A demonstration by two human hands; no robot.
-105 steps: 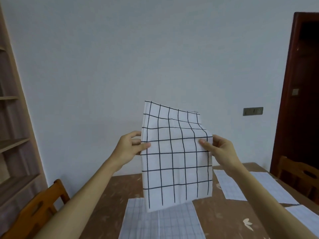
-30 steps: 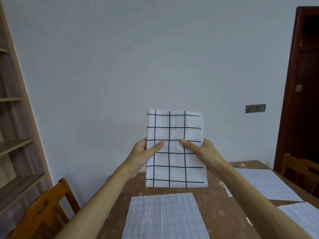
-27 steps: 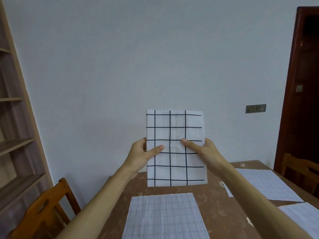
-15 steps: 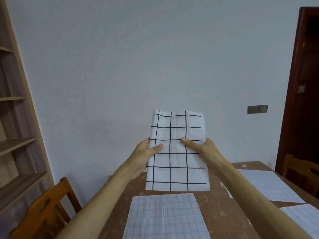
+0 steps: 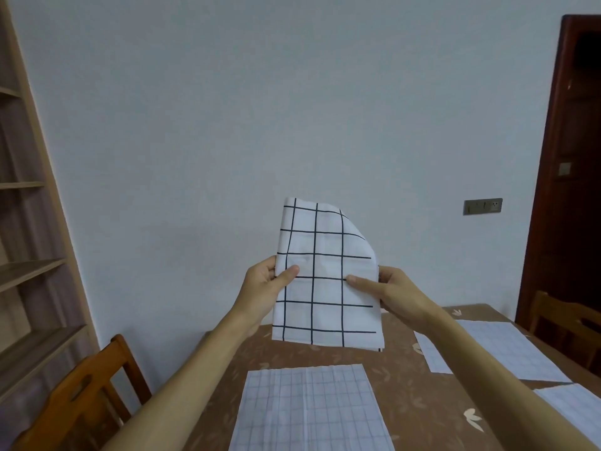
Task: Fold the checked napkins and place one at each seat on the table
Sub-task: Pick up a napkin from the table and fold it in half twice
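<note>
Grip: left hand (image 5: pixel 265 289) and right hand (image 5: pixel 395 292) each pinch a side edge of the folded checked napkin (image 5: pixel 325 275), held upright.
Risk: its top right corner droops backward; unsupported, the fold could open.

One head-worn wide-angle view, close above the table (image 5: pixel 422 402), facing forward and slightly down toward the wall (image 5: pixel 292 109).

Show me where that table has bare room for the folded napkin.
Bare tablecloth lies between the near grid mat and the right grid mat, and in the strip beyond the near mat, under the held napkin. The right side is crowded: two mats sit close together.
</note>
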